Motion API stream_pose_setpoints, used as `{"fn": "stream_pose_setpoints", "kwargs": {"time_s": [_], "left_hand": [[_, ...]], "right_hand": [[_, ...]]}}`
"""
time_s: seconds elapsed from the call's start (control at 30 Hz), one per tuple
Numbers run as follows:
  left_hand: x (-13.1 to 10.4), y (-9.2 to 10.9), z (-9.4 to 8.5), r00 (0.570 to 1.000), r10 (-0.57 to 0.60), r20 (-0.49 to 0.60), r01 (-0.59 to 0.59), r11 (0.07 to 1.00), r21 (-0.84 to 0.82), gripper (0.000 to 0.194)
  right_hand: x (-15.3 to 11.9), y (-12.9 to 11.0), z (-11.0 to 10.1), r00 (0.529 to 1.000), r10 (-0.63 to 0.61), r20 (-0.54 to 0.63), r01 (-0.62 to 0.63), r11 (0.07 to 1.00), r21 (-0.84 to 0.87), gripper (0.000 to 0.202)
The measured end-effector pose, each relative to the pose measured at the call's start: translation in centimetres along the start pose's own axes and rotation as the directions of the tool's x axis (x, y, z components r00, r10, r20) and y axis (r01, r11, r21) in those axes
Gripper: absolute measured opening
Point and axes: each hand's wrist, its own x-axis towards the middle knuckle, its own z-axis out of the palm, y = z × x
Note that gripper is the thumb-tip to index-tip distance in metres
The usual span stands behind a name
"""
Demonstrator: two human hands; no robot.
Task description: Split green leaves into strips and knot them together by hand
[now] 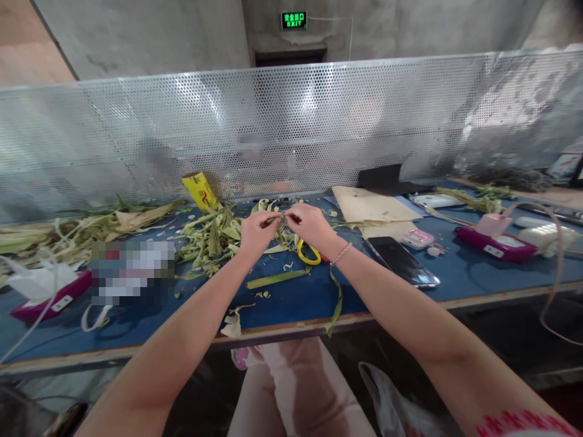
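My left hand (258,233) and my right hand (311,223) meet above the blue table, fingertips nearly touching. Both are closed in a pinch on a thin, dark greenish leaf strip (275,222), mostly hidden by the fingers. A heap of curled, pale green leaf strips (212,240) lies beside my left hand. Below my right wrist are scissors with yellow handles (308,252), partly hidden. One flat green strip (277,279) lies in front of my hands, and another leaf strip (336,303) hangs over the table's front edge.
A yellow packet (200,190) leans near the perforated metal screen (291,133) at the back. On the right are brown paper (373,205), a black phone (403,261) and a purple power strip (496,244) with cables. Another purple power strip (54,297) lies at left.
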Motion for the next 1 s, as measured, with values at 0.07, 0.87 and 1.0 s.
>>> {"fn": "stream_pose_setpoints", "kwargs": {"time_s": [0.07,0.87,1.0], "left_hand": [[0.1,0.1,0.0,0.997,-0.075,0.009,0.075,0.997,-0.011,0.008],[1.1,0.7,-1.1,0.784,-0.463,0.413,0.602,0.729,-0.326,0.019],[1.5,0.2,-1.6,0.709,-0.449,0.544,0.664,0.685,-0.299,0.02]], "right_hand": [[0.0,0.0,-0.1,1.0,-0.018,0.011,0.018,1.0,-0.009,0.018],[-0.1,0.9,-1.4,0.895,-0.366,0.256,0.418,0.888,-0.192,0.028],[0.0,0.9,-1.9,0.862,-0.405,0.303,0.464,0.873,-0.153,0.027]]}}
